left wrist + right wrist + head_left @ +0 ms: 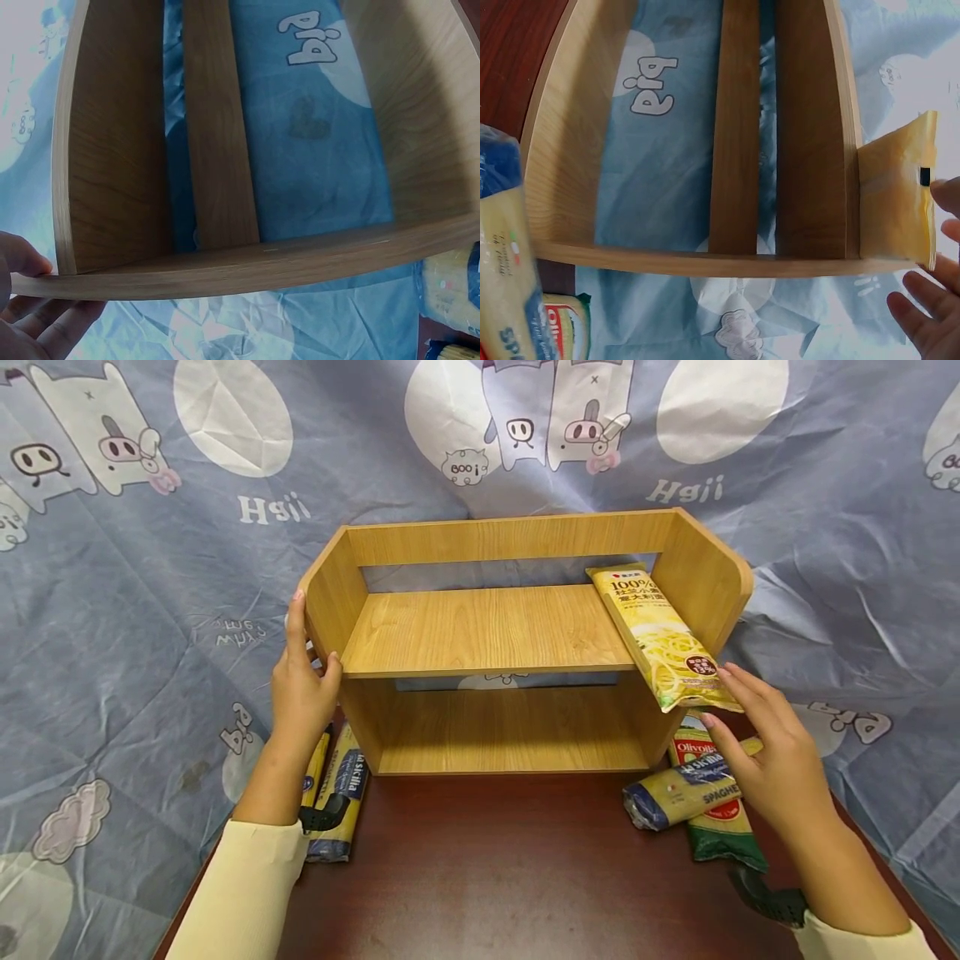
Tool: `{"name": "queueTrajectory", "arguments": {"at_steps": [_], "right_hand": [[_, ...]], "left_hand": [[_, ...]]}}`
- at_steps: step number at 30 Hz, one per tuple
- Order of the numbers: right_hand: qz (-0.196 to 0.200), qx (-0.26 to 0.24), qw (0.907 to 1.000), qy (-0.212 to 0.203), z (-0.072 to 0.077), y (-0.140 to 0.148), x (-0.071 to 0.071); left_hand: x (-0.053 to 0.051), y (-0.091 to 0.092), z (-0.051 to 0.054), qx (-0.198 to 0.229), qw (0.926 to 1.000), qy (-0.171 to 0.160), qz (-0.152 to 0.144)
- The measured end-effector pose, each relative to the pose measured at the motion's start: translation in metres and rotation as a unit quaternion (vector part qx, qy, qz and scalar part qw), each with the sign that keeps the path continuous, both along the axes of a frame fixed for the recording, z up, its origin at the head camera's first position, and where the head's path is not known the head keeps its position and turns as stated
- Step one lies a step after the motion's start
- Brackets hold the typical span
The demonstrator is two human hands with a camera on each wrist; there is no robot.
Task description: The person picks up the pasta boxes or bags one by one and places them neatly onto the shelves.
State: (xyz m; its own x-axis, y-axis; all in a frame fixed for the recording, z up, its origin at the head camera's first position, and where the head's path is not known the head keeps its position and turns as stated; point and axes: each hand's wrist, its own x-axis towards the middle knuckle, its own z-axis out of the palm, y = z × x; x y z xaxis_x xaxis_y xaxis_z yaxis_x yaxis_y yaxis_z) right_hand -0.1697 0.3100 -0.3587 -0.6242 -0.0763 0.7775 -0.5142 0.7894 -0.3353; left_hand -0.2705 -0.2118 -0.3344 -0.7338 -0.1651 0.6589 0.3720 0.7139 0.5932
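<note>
A two-tier wooden shelf [487, 627] stands at the middle. The left hand [302, 693] holds its left side panel at the front edge; in the left wrist view the left hand [37, 315] has the thumb on one face and fingers on the other. On the upper tier, against the right panel, lies a yellow pasta bag [660, 639], its near end jutting past the front edge. The right hand [780, 760] touches that near end with relaxed fingers. In the right wrist view the right hand [930, 292] is beside the end of the pasta bag [896, 199].
Right of the shelf, a blue-and-yellow spaghetti pack [682, 789] lies across a green-and-red Olivoilà pack [727, 839]. More spaghetti packs [341, 802] lie left of the shelf, by the left forearm. A patterned cloth [150, 652] hangs behind; the table [495, 860] is dark red.
</note>
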Motion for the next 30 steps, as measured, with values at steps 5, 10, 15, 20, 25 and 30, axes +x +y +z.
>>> {"name": "queueTrajectory", "arguments": {"at_steps": [5, 10, 15, 20, 25, 30], "right_hand": [[-0.036, -0.056, 0.9977, -0.012, -0.009, 0.006, 0.008], [-0.077, -0.082, 0.9924, -0.051, -0.022, 0.011, 0.013], [-0.098, -0.108, 0.9852, -0.089, -0.034, 0.015, 0.018], [-0.098, -0.134, 0.9771, -0.133, -0.047, 0.017, 0.024], [-0.093, -0.132, 0.9731, -0.164, -0.063, 0.019, 0.029], [-0.082, -0.133, 0.9699, -0.187, -0.08, 0.019, 0.031]], "left_hand": [[0.001, 0.001, 0.0, 0.005, 0.9999, -0.01, 0.003], [0.002, 0.002, 0.001, 0.007, 0.9999, -0.013, 0.004], [0.002, 0.002, 0.001, 0.004, 0.9999, -0.01, 0.002], [0.0, 0.0, 0.001, 0.004, 1.0, -0.003, -0.007], [-0.001, 0.0, 0.004, 0.009, 0.9999, 0.007, -0.01], [-0.002, 0.0, 0.009, 0.014, 0.9998, 0.01, -0.014]]}}
